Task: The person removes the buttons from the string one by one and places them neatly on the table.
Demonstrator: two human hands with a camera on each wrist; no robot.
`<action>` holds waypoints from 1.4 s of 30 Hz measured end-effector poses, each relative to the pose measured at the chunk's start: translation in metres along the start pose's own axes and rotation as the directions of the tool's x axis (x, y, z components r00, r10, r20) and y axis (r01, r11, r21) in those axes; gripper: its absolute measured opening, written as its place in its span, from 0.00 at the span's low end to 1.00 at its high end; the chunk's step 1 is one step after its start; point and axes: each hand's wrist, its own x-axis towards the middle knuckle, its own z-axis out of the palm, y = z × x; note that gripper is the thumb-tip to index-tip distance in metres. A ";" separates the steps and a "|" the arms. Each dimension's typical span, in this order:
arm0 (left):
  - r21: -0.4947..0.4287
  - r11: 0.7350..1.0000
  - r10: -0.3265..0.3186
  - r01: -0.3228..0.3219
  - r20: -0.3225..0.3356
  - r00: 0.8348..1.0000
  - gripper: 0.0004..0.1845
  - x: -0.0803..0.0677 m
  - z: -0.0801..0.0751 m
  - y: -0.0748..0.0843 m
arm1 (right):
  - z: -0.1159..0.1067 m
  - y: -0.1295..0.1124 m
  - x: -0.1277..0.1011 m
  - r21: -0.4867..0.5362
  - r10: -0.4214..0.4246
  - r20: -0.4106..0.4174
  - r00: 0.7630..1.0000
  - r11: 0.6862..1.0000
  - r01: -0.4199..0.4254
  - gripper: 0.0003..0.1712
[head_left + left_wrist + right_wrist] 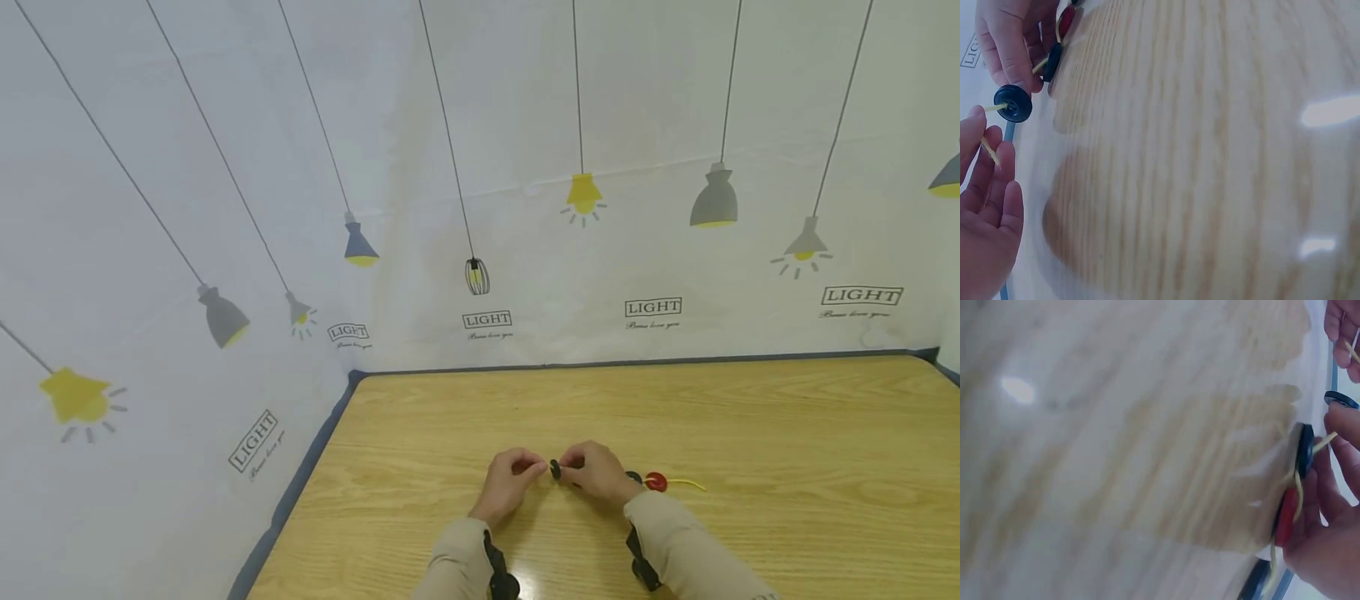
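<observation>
Hands point(555, 479) thread dark button point(1013, 103) on yellow cord point(991, 152) – red button point(656, 482) behind

Looks to us like a small staged recording booth rather than a real home or workshop. We're seeing a light wood-grain table point(750, 433) boxed in at the back and on the left by a white printed backdrop point(525, 100), and it hangs like cloth or plastic sheet, not a solid wall. The print repeats cartoon pendant lamps point(716, 200) and little "LIGHT" labels point(652, 307) all the way along. A dark strip point(637, 362) runs where the sheet meets the tabletop. We'd call it a tabletop data-collection corner.
</observation>
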 end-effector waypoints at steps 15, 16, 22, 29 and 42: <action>-0.068 0.995 -0.070 0.066 -0.048 0.996 0.08 0.003 0.010 0.004 | -0.013 0.010 -0.001 0.096 -0.092 0.032 0.995 0.991 0.089 0.03; -0.075 0.995 -0.066 0.063 -0.047 0.997 0.08 0.003 0.010 0.005 | -0.013 0.010 -0.001 0.084 -0.100 0.031 0.994 0.992 0.097 0.04; -0.095 0.993 -0.074 0.069 -0.050 0.996 0.08 0.003 0.011 0.008 | -0.014 0.009 -0.003 -0.024 -0.180 -0.004 0.984 0.983 0.180 0.03; -0.111 0.992 -0.066 0.059 -0.061 0.996 0.07 0.003 0.012 0.007 | -0.016 0.007 -0.005 -0.006 -0.191 -0.027 0.981 0.982 0.191 0.03; -0.134 0.989 -0.075 0.065 -0.077 0.994 0.06 0.006 0.017 0.009 | -0.017 0.014 -0.005 0.077 -0.177 0.012 0.984 0.981 0.176 0.02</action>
